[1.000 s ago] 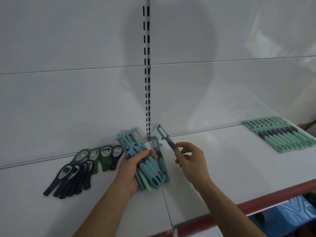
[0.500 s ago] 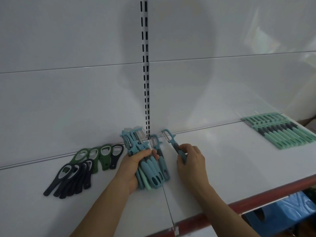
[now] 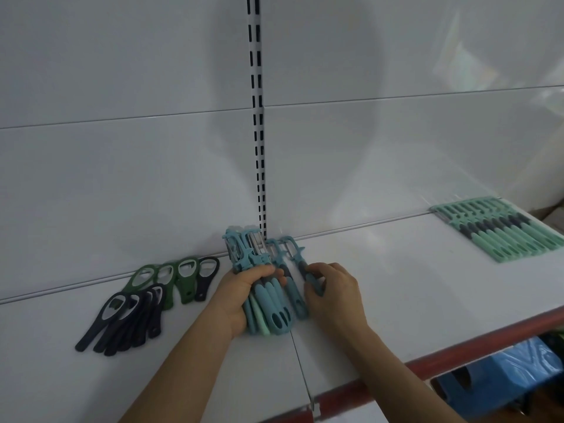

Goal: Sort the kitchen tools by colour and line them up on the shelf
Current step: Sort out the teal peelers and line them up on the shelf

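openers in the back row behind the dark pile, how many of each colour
green openers: 3
dark opener: 1
total: 4

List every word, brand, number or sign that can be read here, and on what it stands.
None: no text can be read. The blue peelers, the green peelers, the bottle openers and the white shelf show no legible print; any marks on them are too small to tell.

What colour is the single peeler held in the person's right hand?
Teal blue peeler with a dark grey neck, in the right hand; head view.
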